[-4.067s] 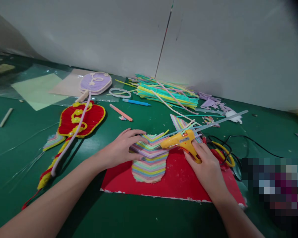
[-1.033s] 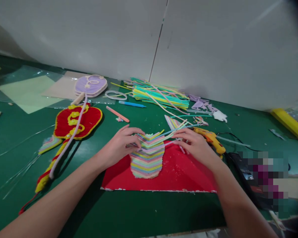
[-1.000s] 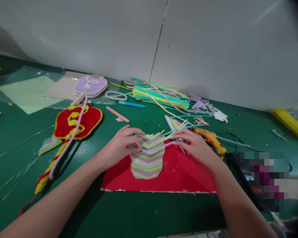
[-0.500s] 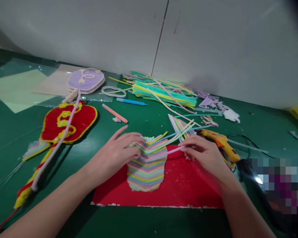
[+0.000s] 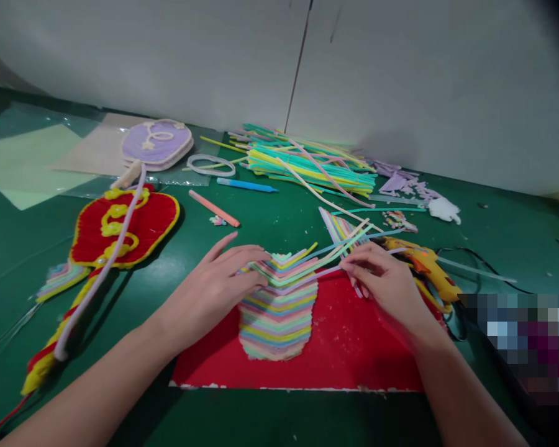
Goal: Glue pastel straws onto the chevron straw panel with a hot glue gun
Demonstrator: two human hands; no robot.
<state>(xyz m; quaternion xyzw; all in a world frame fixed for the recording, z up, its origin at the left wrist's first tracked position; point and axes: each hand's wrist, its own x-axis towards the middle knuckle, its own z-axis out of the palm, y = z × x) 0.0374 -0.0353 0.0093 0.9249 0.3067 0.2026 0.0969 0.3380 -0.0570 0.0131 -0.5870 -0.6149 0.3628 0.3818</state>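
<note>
A piece striped in pastel chevrons (image 5: pixel 276 329), made of rows of pipe cleaners, lies on a red sheet (image 5: pixel 345 347). My right hand (image 5: pixel 384 279) pinches a lavender pipe cleaner (image 5: pixel 328 271) to the right of the piece. From there the strip runs left across the stripes to my left hand (image 5: pixel 218 285), whose thumb and fingers close on its other end at the piece's left edge; the fingertips are partly hidden. Above it, loose pipe cleaner ends (image 5: pixel 340 248) stick out to the upper right. A striped triangular piece (image 5: pixel 334 226) lies behind my right hand.
A yellow glue gun (image 5: pixel 435 273) lies right of my right hand. Bundled pipe cleaners (image 5: pixel 312 167) lie at the back, near a blue pen (image 5: pixel 246 185) and a pink pen (image 5: pixel 214 208). At left are a red fan (image 5: pixel 88 233) and a purple fan (image 5: pixel 156 146).
The lavender pipe cleaner has shifted slightly upward on the piece, lying closer to the stripes above it. My right hand has moved slightly up and right, and the view has shifted a little.
</note>
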